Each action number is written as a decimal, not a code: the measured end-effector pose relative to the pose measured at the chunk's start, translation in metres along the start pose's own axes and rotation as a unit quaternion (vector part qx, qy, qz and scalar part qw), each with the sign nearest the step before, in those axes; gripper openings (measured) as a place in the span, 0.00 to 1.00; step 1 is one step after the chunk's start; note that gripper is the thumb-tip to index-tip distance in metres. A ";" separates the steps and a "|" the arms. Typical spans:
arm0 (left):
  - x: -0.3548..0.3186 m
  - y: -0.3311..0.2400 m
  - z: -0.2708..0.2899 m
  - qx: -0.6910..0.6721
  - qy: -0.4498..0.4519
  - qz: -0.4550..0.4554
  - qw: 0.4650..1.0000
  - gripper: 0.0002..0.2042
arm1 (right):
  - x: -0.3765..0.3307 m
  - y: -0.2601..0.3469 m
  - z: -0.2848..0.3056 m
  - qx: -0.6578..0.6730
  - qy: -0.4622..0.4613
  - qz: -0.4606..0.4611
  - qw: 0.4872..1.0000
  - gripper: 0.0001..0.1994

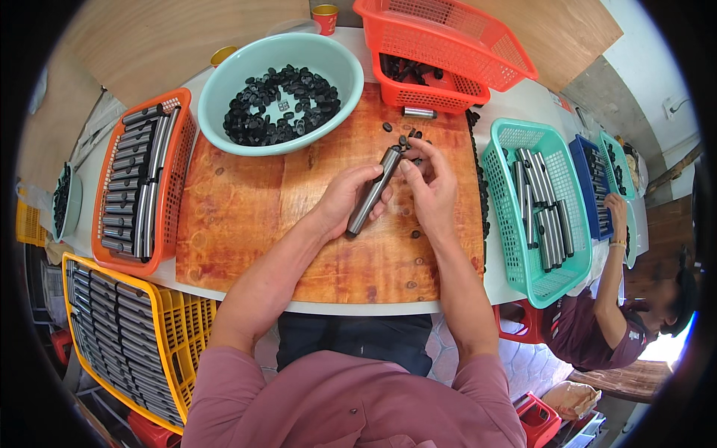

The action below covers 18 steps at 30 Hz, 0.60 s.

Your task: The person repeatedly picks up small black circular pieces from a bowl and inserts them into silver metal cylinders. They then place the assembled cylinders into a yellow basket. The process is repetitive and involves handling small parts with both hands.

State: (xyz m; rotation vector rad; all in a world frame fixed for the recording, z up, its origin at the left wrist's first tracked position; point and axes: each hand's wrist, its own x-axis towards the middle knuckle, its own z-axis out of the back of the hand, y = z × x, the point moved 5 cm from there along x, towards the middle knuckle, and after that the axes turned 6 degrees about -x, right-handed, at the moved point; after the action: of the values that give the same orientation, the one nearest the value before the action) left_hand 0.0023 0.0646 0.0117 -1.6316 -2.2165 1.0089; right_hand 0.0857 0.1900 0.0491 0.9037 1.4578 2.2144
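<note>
My left hand (349, 196) is wrapped round a grey metal tube (370, 198), which slants up and to the right above the board. Its upper end has a black end piece, and its lower end looks dark too. My right hand (433, 183) is beside the upper end, thumb and fingers curled round a small black cap (416, 160), partly hidden by the fingers. Other small black caps (388, 128) lie on the board just beyond my fingertips. A short metal tube (419, 113) lies further off, by the red basket.
A brown wooden board (246, 224) covers the table. Around it stand a pale green basin (213, 123) of black caps, an orange basket (183, 149) of tubes, stacked red baskets (448, 37) and a green basket (515, 261) of tubes. A yellow crate (179, 321) sits lower left; a co-worker (605, 328) is at right.
</note>
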 end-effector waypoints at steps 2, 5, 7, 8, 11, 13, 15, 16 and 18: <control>-0.001 0.002 -0.002 0.033 0.012 0.020 0.999 0.19 | 0.003 -0.011 -0.004 0.120 0.037 -0.056 0.991 0.16; 0.000 0.006 -0.001 0.063 0.016 0.028 0.998 0.19 | 0.003 -0.019 -0.006 0.119 0.068 -0.085 0.987 0.16; 0.001 0.008 0.001 0.071 0.018 0.023 0.997 0.18 | 0.003 -0.020 -0.006 0.142 0.070 -0.101 0.982 0.16; 0.001 0.009 0.002 0.072 0.021 0.020 0.997 0.17 | 0.002 -0.020 -0.006 0.154 0.071 -0.109 0.980 0.16; 0.001 0.009 0.002 0.083 0.020 0.016 0.996 0.18 | 0.002 -0.017 -0.005 0.164 0.075 -0.130 0.975 0.17; 0.000 0.010 0.001 0.085 0.019 0.017 0.996 0.19 | 0.002 -0.018 -0.005 0.170 0.082 -0.131 0.973 0.18; -0.001 0.009 0.000 0.080 0.021 0.022 0.996 0.18 | 0.002 -0.019 -0.005 0.181 0.086 -0.133 0.971 0.18; -0.001 0.010 0.000 0.085 0.020 0.021 0.996 0.18 | 0.001 -0.020 -0.005 0.189 0.087 -0.135 0.969 0.18; 0.000 0.010 0.003 0.094 0.019 0.017 0.995 0.17 | 0.001 -0.019 -0.005 0.206 0.088 -0.139 0.965 0.19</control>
State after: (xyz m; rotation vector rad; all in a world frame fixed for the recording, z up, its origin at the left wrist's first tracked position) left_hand 0.0080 0.0653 0.0030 -1.5963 -2.0095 1.1470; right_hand 0.0805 0.1952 0.0306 0.5765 2.0403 1.8567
